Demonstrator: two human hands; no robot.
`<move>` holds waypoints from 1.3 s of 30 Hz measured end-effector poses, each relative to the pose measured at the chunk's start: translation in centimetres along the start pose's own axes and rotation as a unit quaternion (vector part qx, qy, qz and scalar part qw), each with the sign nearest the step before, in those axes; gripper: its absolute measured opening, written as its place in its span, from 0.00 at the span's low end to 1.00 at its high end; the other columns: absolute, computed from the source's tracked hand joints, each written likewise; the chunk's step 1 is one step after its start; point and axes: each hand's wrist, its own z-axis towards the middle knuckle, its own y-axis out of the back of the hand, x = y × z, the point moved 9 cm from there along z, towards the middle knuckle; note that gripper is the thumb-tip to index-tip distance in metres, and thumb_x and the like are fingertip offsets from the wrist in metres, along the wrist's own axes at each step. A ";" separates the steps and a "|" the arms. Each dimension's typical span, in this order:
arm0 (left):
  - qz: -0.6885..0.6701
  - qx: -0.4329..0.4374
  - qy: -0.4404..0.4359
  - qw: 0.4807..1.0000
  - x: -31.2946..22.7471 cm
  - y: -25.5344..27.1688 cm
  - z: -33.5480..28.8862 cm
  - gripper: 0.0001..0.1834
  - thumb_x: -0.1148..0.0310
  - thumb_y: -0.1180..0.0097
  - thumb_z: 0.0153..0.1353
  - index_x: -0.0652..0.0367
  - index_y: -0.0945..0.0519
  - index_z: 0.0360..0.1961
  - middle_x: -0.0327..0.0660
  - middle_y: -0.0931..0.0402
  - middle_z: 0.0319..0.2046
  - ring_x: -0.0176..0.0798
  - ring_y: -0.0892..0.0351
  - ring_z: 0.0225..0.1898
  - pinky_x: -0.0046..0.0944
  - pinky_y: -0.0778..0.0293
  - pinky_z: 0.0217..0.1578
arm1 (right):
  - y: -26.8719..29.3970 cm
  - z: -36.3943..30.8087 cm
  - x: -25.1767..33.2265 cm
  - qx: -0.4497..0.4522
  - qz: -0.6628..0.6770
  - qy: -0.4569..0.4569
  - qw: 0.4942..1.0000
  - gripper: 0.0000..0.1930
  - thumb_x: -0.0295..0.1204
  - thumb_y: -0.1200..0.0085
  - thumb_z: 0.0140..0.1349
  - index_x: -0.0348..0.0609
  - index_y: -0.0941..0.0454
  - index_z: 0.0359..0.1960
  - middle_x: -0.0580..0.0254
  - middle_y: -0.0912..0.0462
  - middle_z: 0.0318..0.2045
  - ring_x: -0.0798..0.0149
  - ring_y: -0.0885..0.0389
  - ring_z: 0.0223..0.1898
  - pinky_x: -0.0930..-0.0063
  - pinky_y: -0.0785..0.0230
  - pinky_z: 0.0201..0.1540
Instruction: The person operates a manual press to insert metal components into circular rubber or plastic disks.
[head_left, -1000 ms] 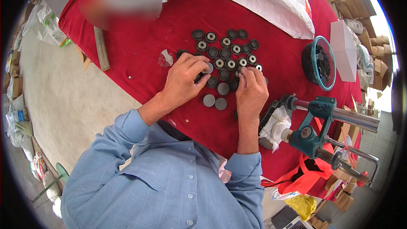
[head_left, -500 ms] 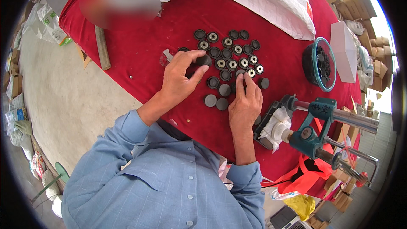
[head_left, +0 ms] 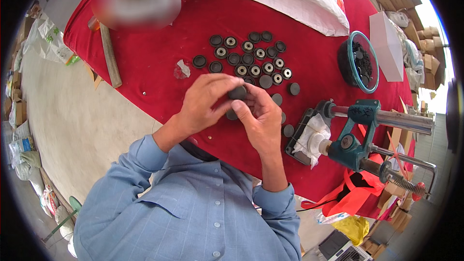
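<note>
My left hand [head_left: 203, 102] pinches a black round cap [head_left: 237, 93] between its thumb and fingers. Against the same cap, from the other side, my right hand [head_left: 264, 122] closes with thumb and fingertips. Several similar black caps lie on the red cloth [head_left: 159, 75] just beyond my hands. Some are open side up, like this empty cap [head_left: 199, 61]; others hold a silver ring-shaped bearing [head_left: 240, 70]. A few lie flat side up, such as the cap [head_left: 294, 89] to the right. My hands partly cover some nearer caps.
A green hand press [head_left: 355, 140] with a white-wrapped base stands to the right. Behind it are a teal-rimmed tub [head_left: 351, 70] of black parts and a white box [head_left: 385, 43]. A large white bag [head_left: 285, 0] lies at the back, a wooden stick [head_left: 110, 58] at left.
My right hand has left a cap on the cloth and moved left to join my left hand. Both now meet around the cap my left hand was holding. The view has shifted slightly.
</note>
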 end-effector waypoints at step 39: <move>-0.121 0.007 0.013 0.993 -9.4 2.7 0.5 0.21 0.74 0.21 0.52 0.64 0.14 0.48 0.45 0.14 0.38 0.41 0.12 0.33 0.37 0.15 0.30 | 1.4 -9.3 6.0 -0.081 -0.015 0.217 0.973 0.19 0.14 0.39 0.65 0.34 0.20 0.58 0.42 0.15 0.54 0.56 0.12 0.50 0.68 0.17 0.50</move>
